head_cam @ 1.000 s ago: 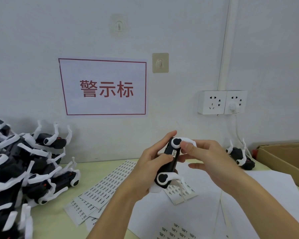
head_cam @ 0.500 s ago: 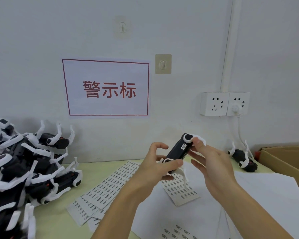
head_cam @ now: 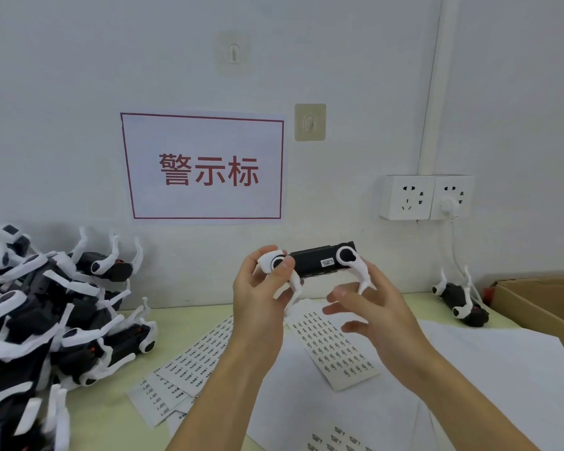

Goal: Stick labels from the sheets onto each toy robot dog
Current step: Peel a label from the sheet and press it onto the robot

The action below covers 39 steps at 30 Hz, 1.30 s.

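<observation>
My left hand (head_cam: 261,297) grips a black toy robot dog (head_cam: 313,260) by its left end, thumb on a white hip joint. The dog lies level in the air with its white legs pointing down, and a small white label (head_cam: 327,262) is stuck on its side. My right hand (head_cam: 378,310) is under the dog's right end with fingers spread and loose; one white leg lies against it. A label sheet (head_cam: 336,346) lies on the table below both hands, and more sheets (head_cam: 189,362) are fanned out to its left.
A big pile of black-and-white toy dogs (head_cam: 30,307) fills the table's left side. One dog (head_cam: 459,301) lies on its back at the right by the wall, next to an open cardboard box (head_cam: 541,304). White paper (head_cam: 485,369) covers the table's right half.
The dog has swung from upright to level and risen a little. My right hand has let go of its upper end and now hangs spread below it.
</observation>
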Tool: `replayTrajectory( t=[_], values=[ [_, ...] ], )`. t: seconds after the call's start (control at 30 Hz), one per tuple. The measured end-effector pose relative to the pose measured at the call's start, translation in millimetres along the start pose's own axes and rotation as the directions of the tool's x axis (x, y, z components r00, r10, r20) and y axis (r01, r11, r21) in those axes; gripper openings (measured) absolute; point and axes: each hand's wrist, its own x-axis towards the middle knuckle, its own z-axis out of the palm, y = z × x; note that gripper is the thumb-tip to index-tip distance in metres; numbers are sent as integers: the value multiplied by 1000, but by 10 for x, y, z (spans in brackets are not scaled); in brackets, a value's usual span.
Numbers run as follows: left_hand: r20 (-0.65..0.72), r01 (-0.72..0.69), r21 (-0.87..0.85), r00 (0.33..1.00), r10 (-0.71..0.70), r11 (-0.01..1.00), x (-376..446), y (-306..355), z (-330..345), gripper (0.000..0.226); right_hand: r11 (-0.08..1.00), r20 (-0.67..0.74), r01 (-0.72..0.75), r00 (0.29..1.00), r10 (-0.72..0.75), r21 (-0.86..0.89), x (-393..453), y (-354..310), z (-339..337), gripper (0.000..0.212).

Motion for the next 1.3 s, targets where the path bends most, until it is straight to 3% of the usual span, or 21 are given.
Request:
replayTrajectory(
  t=[0.13,0.3,0.5,0.6,0.73,0.9,1.0,1.07,1.17,1.3],
  values=[
    [113,-12,-90,993,22,996,4,60,-65,42,994,57,88,995,-85,-60,-5,27,-13,60],
    [169,-35,-39,985,41,999,21,65,-88,35,989,58,99,994,-93,-112,-2,54,-45,59],
    [92,-74,217,994,55,973,18,57,-12,49,998,-37,48,998,-50,-39,41,8,-120,44],
    [77,-95,376,995,71,922,15,71,16,52,997,-53,-7,999,3,-76,52,-1,-131,53],
    [64,-78,447,996,55,891,19,85,21,55,988,12,-108,994,110,-115,67,-14,-136,63],
    [121,-14,363,992,-32,932,6,92,10,46,983,32,-129,990,134,-129,59,-16,-120,61],
    [142,-26,277,990,-15,960,17,69,-33,19,988,96,-115,988,125,-101,42,-44,-157,54],
    [170,-39,193,986,6,980,4,47,-64,13,993,170,-92,980,103,-72,32,-89,-192,52],
    [190,-7,81,982,-8,997,-20,35,-83,18,996,239,-15,971,34,-82,26,-155,-222,48],
    [176,58,-4,983,-56,998,-21,-3,-106,34,967,222,126,972,-77,-221,-1,-211,-193,48]
  ],
)
